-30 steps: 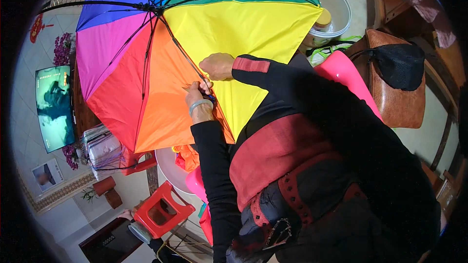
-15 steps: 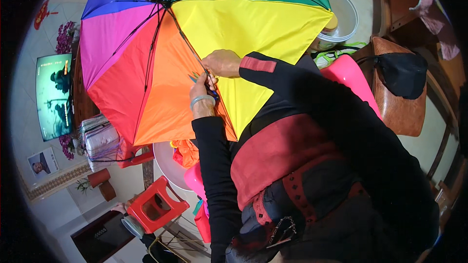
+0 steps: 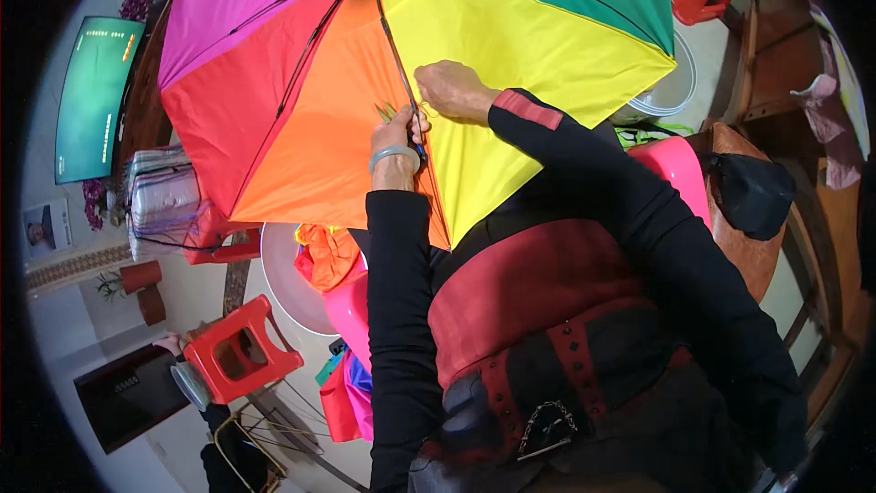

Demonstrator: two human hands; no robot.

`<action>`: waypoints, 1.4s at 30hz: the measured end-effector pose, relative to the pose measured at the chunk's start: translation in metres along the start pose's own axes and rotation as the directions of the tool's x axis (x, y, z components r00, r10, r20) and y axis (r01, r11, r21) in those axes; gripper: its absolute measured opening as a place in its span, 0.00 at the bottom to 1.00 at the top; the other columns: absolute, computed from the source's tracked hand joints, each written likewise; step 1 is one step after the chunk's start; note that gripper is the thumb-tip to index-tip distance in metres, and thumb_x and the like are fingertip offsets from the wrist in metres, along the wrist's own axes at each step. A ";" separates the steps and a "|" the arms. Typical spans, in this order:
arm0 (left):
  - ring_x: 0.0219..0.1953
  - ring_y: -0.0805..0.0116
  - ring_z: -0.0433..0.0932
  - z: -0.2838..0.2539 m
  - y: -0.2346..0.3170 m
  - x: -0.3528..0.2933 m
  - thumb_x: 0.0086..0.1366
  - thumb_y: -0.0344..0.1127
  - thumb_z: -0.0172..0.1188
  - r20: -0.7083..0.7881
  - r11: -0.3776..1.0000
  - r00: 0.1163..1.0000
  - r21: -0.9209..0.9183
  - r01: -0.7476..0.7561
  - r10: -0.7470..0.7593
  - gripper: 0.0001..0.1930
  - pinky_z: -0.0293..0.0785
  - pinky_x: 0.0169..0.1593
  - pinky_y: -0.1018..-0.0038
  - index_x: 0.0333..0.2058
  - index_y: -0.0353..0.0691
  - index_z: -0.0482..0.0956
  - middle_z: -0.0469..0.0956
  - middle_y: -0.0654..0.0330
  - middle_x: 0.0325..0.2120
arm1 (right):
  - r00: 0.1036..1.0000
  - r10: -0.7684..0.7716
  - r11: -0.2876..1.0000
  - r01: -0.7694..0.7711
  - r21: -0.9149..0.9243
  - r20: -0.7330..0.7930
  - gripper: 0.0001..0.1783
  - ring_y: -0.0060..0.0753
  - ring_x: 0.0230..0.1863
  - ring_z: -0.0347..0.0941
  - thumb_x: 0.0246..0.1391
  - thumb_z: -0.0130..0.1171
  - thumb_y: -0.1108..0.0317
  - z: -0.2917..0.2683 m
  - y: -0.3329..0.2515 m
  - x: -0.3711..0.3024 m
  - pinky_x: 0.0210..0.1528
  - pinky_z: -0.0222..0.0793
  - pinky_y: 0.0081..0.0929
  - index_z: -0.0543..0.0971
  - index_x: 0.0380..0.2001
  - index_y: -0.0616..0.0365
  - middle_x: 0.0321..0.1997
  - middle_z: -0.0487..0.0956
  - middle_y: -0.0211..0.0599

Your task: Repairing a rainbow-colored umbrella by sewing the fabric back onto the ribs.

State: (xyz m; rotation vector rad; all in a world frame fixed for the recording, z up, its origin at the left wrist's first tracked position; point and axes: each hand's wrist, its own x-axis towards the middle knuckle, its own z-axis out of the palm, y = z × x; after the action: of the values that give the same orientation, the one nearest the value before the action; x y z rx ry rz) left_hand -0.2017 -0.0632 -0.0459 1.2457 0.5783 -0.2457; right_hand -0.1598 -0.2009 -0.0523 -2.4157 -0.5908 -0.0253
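A rainbow umbrella lies spread open before me, its underside and dark ribs facing up. My left hand is closed at a rib between the orange and yellow panels. Pointed tips of what look like small scissors poke out from its fingers, with a bit of blue handle below; the rest is hidden. Just right of the rib, my right hand is closed over the yellow panel, fingers curled under. A thin yellow thread seems to run between the rib and that hand.
A pink seat and a brown chair with a black cap stand at right. Left of me are a white basin with orange cloth, a red stool and wrapped bundles. Another person's hand shows beyond the stool.
The view has shifted, so the umbrella and both hands sit farther right. My right hand has drawn slightly away from the rib; the left keeps its hold.
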 end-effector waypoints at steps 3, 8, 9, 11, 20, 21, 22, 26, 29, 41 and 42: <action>0.13 0.70 0.65 -0.002 0.001 -0.002 0.60 0.29 0.48 0.014 1.000 1.000 -0.010 0.006 -0.005 0.10 0.58 0.15 0.78 0.21 0.30 0.69 0.71 0.53 0.14 | 0.993 0.048 0.997 -0.054 0.051 0.107 0.10 0.46 0.22 0.72 0.46 0.46 0.69 -0.002 0.000 -0.002 0.24 0.67 0.38 0.74 0.21 0.65 0.21 0.75 0.49; 0.12 0.70 0.64 -0.008 -0.001 -0.001 0.60 0.28 0.49 0.026 0.999 1.000 -0.045 0.015 -0.014 0.11 0.57 0.15 0.79 0.20 0.31 0.68 0.70 0.54 0.13 | 0.888 0.218 0.801 -0.400 0.446 0.405 0.10 0.28 0.09 0.63 0.50 0.40 0.71 -0.015 -0.016 -0.009 0.09 0.58 0.29 0.68 0.19 0.62 0.14 0.70 0.38; 0.11 0.70 0.64 -0.008 -0.001 0.000 0.60 0.28 0.49 0.028 0.998 0.999 -0.056 0.017 -0.015 0.11 0.57 0.14 0.79 0.19 0.32 0.67 0.70 0.54 0.13 | 0.863 0.269 0.690 -0.482 0.540 0.426 0.11 0.24 0.07 0.61 0.50 0.39 0.71 -0.016 -0.018 -0.010 0.08 0.55 0.27 0.68 0.19 0.62 0.13 0.69 0.36; 0.11 0.70 0.65 -0.007 -0.004 0.001 0.60 0.28 0.49 -0.003 0.998 1.000 -0.055 -0.009 0.009 0.10 0.57 0.14 0.79 0.20 0.32 0.67 0.70 0.55 0.13 | 0.888 0.254 0.731 -0.436 0.525 0.384 0.10 0.30 0.09 0.64 0.49 0.40 0.71 -0.013 -0.023 -0.010 0.11 0.59 0.30 0.69 0.20 0.61 0.13 0.70 0.39; 0.11 0.69 0.68 0.003 -0.008 -0.003 0.59 0.26 0.47 -0.205 0.995 0.976 -0.050 -0.086 0.074 0.06 0.58 0.12 0.77 0.23 0.33 0.66 0.68 0.58 0.14 | 0.994 0.068 0.923 -0.097 0.372 0.091 0.05 0.27 0.22 0.73 0.50 0.48 0.70 -0.080 -0.010 0.006 0.17 0.67 0.29 0.68 0.23 0.59 0.21 0.73 0.39; 0.11 0.69 0.68 -0.002 -0.008 -0.004 0.59 0.26 0.47 -0.204 0.994 0.976 -0.053 -0.095 0.082 0.06 0.58 0.12 0.77 0.24 0.33 0.66 0.68 0.59 0.15 | 0.960 0.209 0.649 -0.279 0.708 0.186 0.06 0.27 0.21 0.72 0.51 0.49 0.69 -0.100 -0.030 0.004 0.17 0.67 0.27 0.68 0.24 0.59 0.23 0.73 0.38; 0.11 0.69 0.68 0.000 -0.008 -0.004 0.59 0.26 0.47 -0.199 0.993 0.976 -0.062 -0.097 0.083 0.06 0.58 0.12 0.77 0.24 0.33 0.66 0.68 0.59 0.15 | 0.895 0.304 0.232 -0.401 0.886 0.326 0.07 0.26 0.20 0.71 0.51 0.49 0.68 -0.115 -0.041 -0.002 0.18 0.68 0.24 0.67 0.25 0.60 0.24 0.74 0.37; 0.11 0.70 0.69 0.000 -0.004 -0.006 0.57 0.27 0.50 -0.117 0.992 0.991 -0.108 -0.070 0.057 0.06 0.58 0.12 0.77 0.22 0.34 0.67 0.69 0.59 0.13 | 0.933 0.244 0.330 -0.337 0.882 0.265 0.05 0.19 0.16 0.66 0.54 0.45 0.69 -0.145 -0.047 -0.033 0.17 0.67 0.16 0.65 0.28 0.59 0.21 0.69 0.28; 0.12 0.71 0.69 0.004 0.001 -0.013 0.54 0.29 0.55 0.074 0.989 0.992 0.103 -0.108 0.100 0.07 0.60 0.13 0.78 0.20 0.35 0.69 0.70 0.59 0.12 | 0.954 0.219 0.685 -0.301 0.664 0.206 0.08 0.19 0.15 0.66 0.54 0.46 0.68 -0.158 -0.038 -0.052 0.18 0.68 0.16 0.66 0.25 0.60 0.20 0.69 0.31; 0.13 0.73 0.72 -0.003 -0.006 -0.015 0.49 0.28 0.58 -0.031 0.744 0.869 0.532 -0.404 0.493 0.05 0.68 0.20 0.77 0.25 0.34 0.72 0.72 0.61 0.13 | 0.985 0.098 0.727 -0.168 0.665 0.141 0.05 0.16 0.18 0.61 0.54 0.44 0.71 -0.154 -0.043 -0.045 0.22 0.69 0.19 0.65 0.25 0.59 0.19 0.63 0.26; 0.13 0.73 0.72 -0.004 -0.006 -0.016 0.49 0.28 0.58 -0.031 0.744 0.868 0.531 -0.405 0.495 0.05 0.68 0.20 0.77 0.25 0.34 0.72 0.72 0.61 0.13 | 0.985 0.097 0.729 -0.167 0.664 0.141 0.05 0.16 0.18 0.61 0.54 0.44 0.71 -0.154 -0.045 -0.044 0.22 0.69 0.19 0.65 0.25 0.59 0.19 0.63 0.26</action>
State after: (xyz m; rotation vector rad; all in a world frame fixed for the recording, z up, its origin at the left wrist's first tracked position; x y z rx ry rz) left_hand -0.2188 -0.0630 -0.0433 1.9023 0.3397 0.1386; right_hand -0.1982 -0.2794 0.0889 -1.7339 -0.3736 0.3206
